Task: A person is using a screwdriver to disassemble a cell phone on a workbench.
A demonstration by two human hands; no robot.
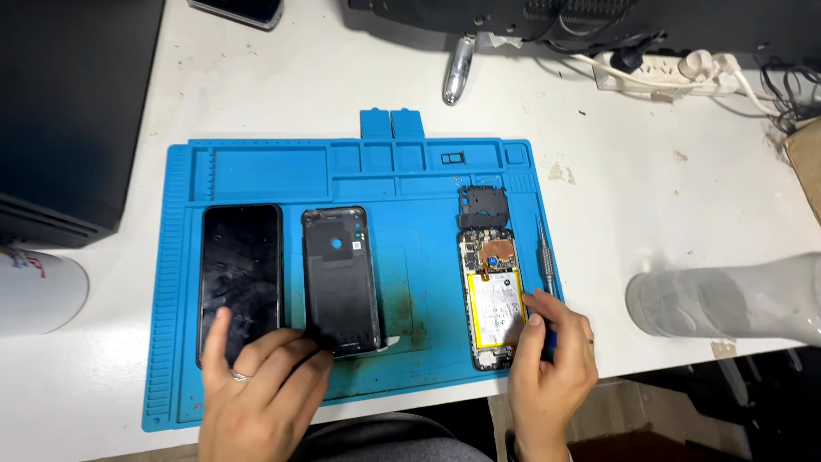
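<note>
Left hand [256, 389] is resting flat and released, fingers spreading over the lower edge of the black screen panel [241, 278] and touching the back cover [341, 281] at its 1 o'clock. Right hand [552, 359] is pinching a small dark tool, tip touching the opened phone [493, 299], lying at its 11 o'clock on the blue mat [410, 188]. A screwdriver [544, 257] is lying at 12 o'clock of the right hand.
</note>
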